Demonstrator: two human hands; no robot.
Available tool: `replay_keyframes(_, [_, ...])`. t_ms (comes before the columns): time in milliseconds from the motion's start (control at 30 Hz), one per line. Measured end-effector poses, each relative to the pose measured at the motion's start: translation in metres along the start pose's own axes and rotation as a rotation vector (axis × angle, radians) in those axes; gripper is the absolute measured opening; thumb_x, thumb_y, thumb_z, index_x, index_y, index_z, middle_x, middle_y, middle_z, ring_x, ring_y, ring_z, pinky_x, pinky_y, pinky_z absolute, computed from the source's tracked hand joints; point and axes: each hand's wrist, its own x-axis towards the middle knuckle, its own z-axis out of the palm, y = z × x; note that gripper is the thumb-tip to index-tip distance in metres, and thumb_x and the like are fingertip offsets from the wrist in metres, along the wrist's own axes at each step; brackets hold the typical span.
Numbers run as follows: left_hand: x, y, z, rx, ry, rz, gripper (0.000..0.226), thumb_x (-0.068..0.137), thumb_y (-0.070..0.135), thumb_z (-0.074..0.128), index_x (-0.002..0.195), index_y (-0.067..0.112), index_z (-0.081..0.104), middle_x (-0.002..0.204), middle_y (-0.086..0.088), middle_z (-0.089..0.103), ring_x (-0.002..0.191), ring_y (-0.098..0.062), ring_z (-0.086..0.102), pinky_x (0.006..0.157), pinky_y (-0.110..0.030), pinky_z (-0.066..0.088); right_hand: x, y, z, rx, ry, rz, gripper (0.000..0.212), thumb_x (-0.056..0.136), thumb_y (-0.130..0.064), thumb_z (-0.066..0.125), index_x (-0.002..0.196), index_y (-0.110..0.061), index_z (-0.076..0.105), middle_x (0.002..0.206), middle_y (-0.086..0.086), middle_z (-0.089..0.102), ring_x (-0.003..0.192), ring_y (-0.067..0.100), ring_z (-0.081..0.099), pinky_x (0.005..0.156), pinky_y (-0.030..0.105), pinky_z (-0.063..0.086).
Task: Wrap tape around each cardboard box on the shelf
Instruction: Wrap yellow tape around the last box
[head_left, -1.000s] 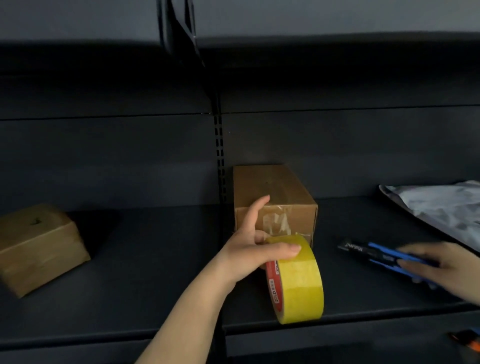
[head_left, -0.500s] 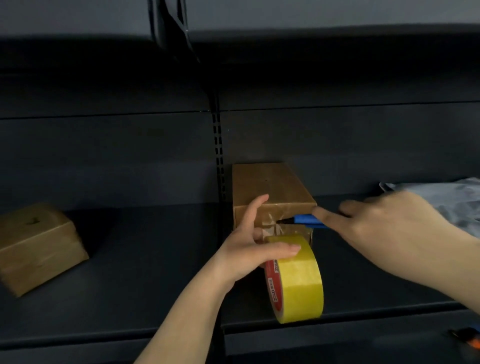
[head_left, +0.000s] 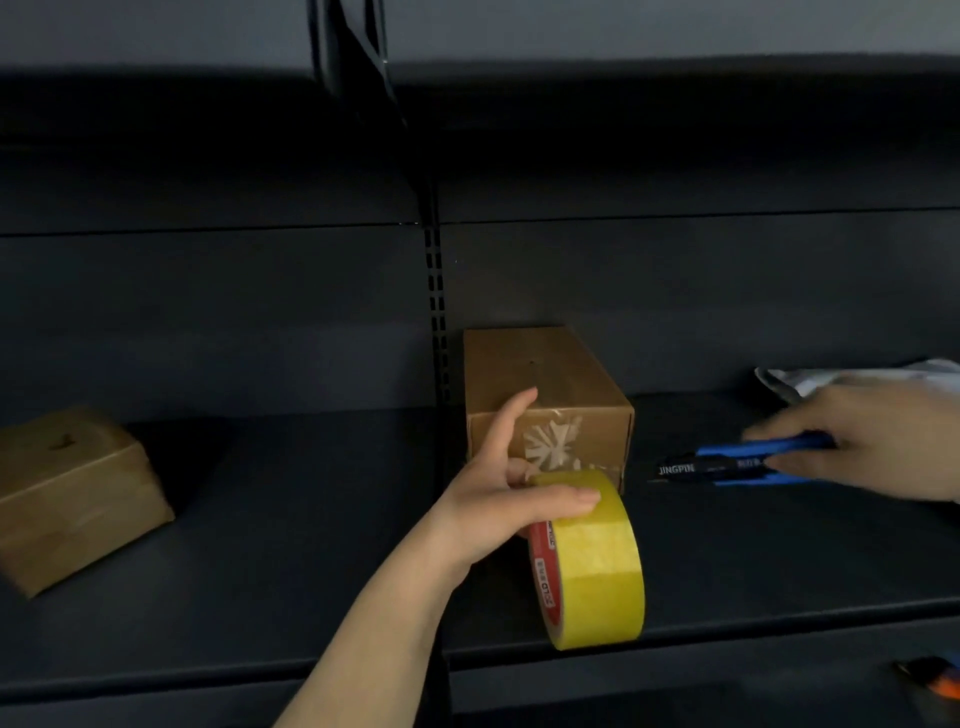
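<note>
Left hand (head_left: 511, 506) sits at centre frame, gripping the tape roll (head_left: 589, 564): thumb lies flat across the top of the yellow band, the other fingers reach round the far side, and the index finger points up against the front face of the box (head_left: 545, 395). The roll stands on edge at the shelf's front lip, red core facing left, just in front of the box and touching or nearly touching it; which one, hard to say.

Over at the right edge, the right hand (head_left: 878, 447) is blurred but clearly holding a blue knife (head_left: 737, 460), fingers curled around the handle, the black tip with white lettering pointing left toward the box. The tip hangs just right of the box's lower corner, apart from it.

The box itself sits in the middle, end toward us, with clear crinkled tape on its front face. A second box (head_left: 72, 493) lies tilted at the far left, well apart. A grey bag (head_left: 852, 376) peeks in behind the right hand, upper right. All of it rests on a dark shelf (head_left: 291, 530). Something orange and black (head_left: 935, 680) shows at the bottom right corner, too cropped to identify.
</note>
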Motion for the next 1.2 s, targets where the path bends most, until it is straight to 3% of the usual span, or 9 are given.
replay_keyframes(67, [-0.001,0.001,-0.001,0.007,-0.007,0.0,0.099,0.048,0.043,0.078,0.128,0.063,0.023,0.092,-0.006,0.063,0.084,-0.017,0.066,0.073,-0.028,0.049,-0.031,-0.012,0.057,0.013,-0.154,0.076,0.028,0.081,-0.029,0.068,0.097,-0.051,0.063,0.081,-0.035,0.064,0.077,-0.015,0.059,0.069,0.005,0.042])
replay_keyframes(133, [-0.001,0.001,-0.001,0.008,-0.008,0.0,0.098,0.049,0.042,0.078,0.127,0.064,0.023,0.097,-0.009,0.064,0.086,-0.018,0.066,0.074,-0.028,0.049,-0.043,-0.006,0.084,-0.079,-0.093,0.01,0.025,0.084,-0.026,0.067,0.108,-0.034,0.068,0.095,-0.026,0.062,0.086,-0.012,0.056,0.078,0.007,0.04])
replay_keyframes(267, [0.0,0.0,-0.001,0.019,-0.002,-0.006,0.096,0.049,0.043,0.078,0.125,0.066,0.023,0.094,-0.007,0.065,0.086,-0.017,0.066,0.078,-0.03,0.049,-0.029,-0.022,0.08,-0.12,-0.132,0.135,0.056,0.082,-0.056,0.037,0.12,-0.023,0.06,0.107,-0.015,0.055,0.1,0.003,0.054,0.086,0.009,0.034])
replay_keyframes(400, [0.001,0.0,-0.001,0.015,-0.006,0.003,0.098,0.048,0.043,0.078,0.126,0.064,0.022,0.089,-0.002,0.067,0.086,-0.015,0.066,0.081,-0.032,0.049,-0.001,-0.087,0.067,0.083,0.32,-0.103,0.071,0.082,-0.067,0.036,0.137,-0.024,0.042,0.137,-0.003,0.046,0.126,0.015,0.042,0.104,0.028,0.029])
replay_keyframes(500, [-0.001,0.003,0.0,0.012,-0.009,-0.007,0.103,0.048,0.042,0.077,0.131,0.059,0.018,0.107,-0.008,0.067,0.097,-0.018,0.065,0.082,-0.028,0.05,0.03,-0.137,0.069,-0.027,0.275,-0.307,0.08,0.079,-0.076,0.025,0.143,-0.027,0.031,0.143,-0.013,0.028,0.134,0.006,0.024,0.112,0.034,0.009])
replay_keyframes(733, [-0.005,0.008,-0.002,0.03,-0.012,-0.024,0.098,0.059,0.031,0.074,0.136,0.054,0.017,0.089,0.004,0.067,0.08,0.001,0.066,0.063,-0.006,0.047,0.055,-0.141,0.089,-0.101,0.159,-0.26,0.075,0.081,-0.062,0.043,0.144,-0.026,0.027,0.151,-0.002,0.028,0.139,0.013,0.025,0.111,0.029,0.021])
replay_keyframes(933, [-0.027,0.006,0.005,-0.035,-0.239,-0.031,0.108,0.054,0.032,0.076,0.139,0.047,0.013,0.079,-0.006,0.066,0.071,-0.012,0.064,0.079,-0.029,0.047,0.055,-0.139,0.089,-0.161,0.172,-0.249,0.07,0.084,-0.058,0.046,0.144,-0.028,0.027,0.151,-0.003,0.029,0.138,0.013,0.027,0.109,0.025,0.021])
replay_keyframes(1067, [-0.038,0.002,-0.001,-0.091,0.009,-0.019,0.097,0.047,0.043,0.07,0.136,0.037,0.032,0.097,-0.014,0.069,0.091,-0.021,0.067,0.088,-0.032,0.048,0.054,-0.142,0.089,-0.184,0.211,-0.227,0.078,0.077,-0.069,0.042,0.143,-0.03,0.029,0.149,-0.005,0.033,0.136,0.011,0.031,0.107,0.03,0.029])
replay_keyframes(1200, [-0.055,0.006,-0.021,0.018,0.132,-0.041,0.091,0.038,0.048,0.072,0.124,0.033,0.047,0.082,0.009,0.073,0.083,-0.004,0.068,0.075,-0.021,0.046,0.051,-0.145,0.089,-0.195,0.225,-0.185,0.089,0.067,-0.074,0.052,0.143,-0.033,0.029,0.149,-0.008,0.034,0.135,0.01,0.032,0.105,0.031,0.033])
